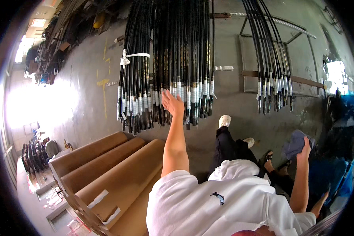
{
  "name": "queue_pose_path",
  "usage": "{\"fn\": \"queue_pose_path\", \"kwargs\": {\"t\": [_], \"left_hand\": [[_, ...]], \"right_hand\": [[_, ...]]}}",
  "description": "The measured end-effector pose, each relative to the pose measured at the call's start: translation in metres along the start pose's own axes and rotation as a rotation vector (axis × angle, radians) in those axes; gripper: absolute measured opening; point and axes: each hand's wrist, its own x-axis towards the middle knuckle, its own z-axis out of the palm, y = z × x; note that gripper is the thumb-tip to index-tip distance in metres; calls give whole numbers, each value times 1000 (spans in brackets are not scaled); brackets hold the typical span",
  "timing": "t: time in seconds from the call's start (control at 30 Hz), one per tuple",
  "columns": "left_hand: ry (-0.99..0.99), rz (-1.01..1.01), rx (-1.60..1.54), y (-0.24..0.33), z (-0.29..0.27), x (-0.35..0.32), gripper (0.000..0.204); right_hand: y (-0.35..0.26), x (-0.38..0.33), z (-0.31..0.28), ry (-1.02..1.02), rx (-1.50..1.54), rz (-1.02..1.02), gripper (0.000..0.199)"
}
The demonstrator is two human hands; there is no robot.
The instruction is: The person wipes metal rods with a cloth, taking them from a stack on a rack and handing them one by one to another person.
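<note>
My left hand [172, 103] reaches forward, its fingers stretched out over the white-wrapped ends of a wide row of long, thin black poles [181, 51] with gold markings. It seems to touch the pole ends but is not gripped around any. A white tie [135, 55] binds a bundle at the row's left side. Out to the right, my right hand [306, 146] holds a crumpled grey-blue cloth [296, 144], well away from the poles. Farther right of the row, a smaller group of similar poles [273, 74] lies across a metal rack.
Large brown rolls [122, 177] lie at the lower left, close to my left arm. The rack's metal frame [303, 80] stands at the right. Another person's sandalled foot [268, 156] shows beside me, and blue sheeting [328, 175] hangs at the far right.
</note>
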Motion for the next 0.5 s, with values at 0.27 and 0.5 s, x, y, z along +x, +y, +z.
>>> {"fn": "queue_pose_path", "kwargs": {"t": [0.27,0.5], "left_hand": [[-34,114,-158,27,-1,-71,45],[-85,456,-188,44,23,-162,35]], "right_hand": [[35,23,-25,-311,299,65,31],[41,-10,-49,-252,491,109,20]]}}
